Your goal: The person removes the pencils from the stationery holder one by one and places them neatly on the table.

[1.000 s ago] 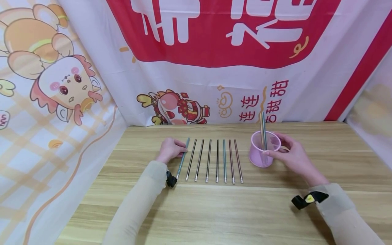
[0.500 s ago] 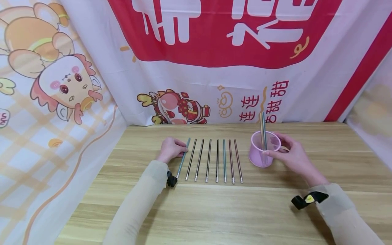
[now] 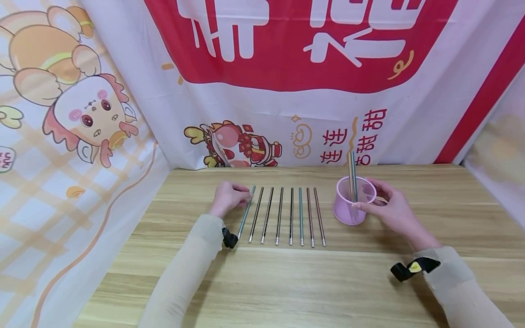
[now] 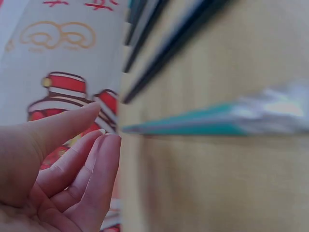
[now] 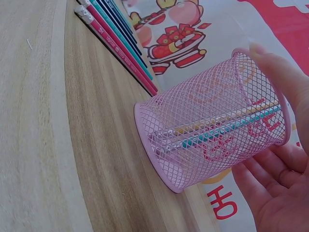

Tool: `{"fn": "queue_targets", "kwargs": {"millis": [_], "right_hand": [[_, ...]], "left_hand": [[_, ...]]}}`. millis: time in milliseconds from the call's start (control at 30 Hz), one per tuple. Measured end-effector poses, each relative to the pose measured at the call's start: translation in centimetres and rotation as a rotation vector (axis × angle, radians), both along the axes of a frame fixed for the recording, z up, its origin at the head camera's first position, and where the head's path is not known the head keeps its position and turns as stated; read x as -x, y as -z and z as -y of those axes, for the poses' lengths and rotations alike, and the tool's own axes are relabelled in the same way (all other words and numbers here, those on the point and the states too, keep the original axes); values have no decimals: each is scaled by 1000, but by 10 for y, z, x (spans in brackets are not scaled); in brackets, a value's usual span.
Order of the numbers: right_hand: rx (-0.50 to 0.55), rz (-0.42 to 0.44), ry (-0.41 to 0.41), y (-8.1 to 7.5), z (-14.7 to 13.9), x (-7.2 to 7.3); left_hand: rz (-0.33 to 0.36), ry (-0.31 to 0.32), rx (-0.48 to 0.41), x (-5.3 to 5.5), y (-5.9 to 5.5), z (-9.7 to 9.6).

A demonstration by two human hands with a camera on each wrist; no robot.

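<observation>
My left hand point(image 3: 229, 198) is beside the leftmost pencil point(image 3: 247, 212), a teal one lying on the table. In the left wrist view its thumb and fingers are apart, with nothing between them, just off that pencil's far end. My right hand point(image 3: 393, 208) holds a pink mesh pencil cup point(image 3: 342, 210) by its rim and side, thumb at the front. The cup stands upright on the table. Two pencils lean inside it, a gold one point(image 5: 212, 122) and a teal one point(image 5: 227, 128), eraser ends down.
Right of the teal pencil, several black pencils point(image 3: 280, 216), another teal pencil point(image 3: 301, 216) and two dark red pencils point(image 3: 319, 216) lie in a spaced row, erasers toward me. A printed cloth point(image 3: 172, 123) hangs behind the wooden table point(image 3: 287, 287).
My left fingers have let go of the leftmost teal pencil and lifted slightly away from it. The right hand and the cup have stayed in place.
</observation>
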State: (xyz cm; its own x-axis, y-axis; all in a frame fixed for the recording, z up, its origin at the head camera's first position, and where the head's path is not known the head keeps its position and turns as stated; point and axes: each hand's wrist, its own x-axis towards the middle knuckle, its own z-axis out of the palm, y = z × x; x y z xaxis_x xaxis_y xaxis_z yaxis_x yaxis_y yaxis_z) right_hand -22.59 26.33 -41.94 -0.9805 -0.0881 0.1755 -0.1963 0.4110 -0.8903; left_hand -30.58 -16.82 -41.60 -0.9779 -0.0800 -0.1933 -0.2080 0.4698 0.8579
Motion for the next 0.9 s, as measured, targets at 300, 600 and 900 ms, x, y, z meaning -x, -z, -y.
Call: {"fn": "queue_targets", "kwargs": {"millis": [300,600,900], "right_hand": [[-6,-2,3,2,-1,1],[-7,-6,3,5,-2,2],[-7,1,11,6,-2,3]], "left_hand": [[-172,136,-46,-1,-40,-23],[-240,246,-127,-8,-55,-76],[-239,303,-178,-10,-52,-129]]}}
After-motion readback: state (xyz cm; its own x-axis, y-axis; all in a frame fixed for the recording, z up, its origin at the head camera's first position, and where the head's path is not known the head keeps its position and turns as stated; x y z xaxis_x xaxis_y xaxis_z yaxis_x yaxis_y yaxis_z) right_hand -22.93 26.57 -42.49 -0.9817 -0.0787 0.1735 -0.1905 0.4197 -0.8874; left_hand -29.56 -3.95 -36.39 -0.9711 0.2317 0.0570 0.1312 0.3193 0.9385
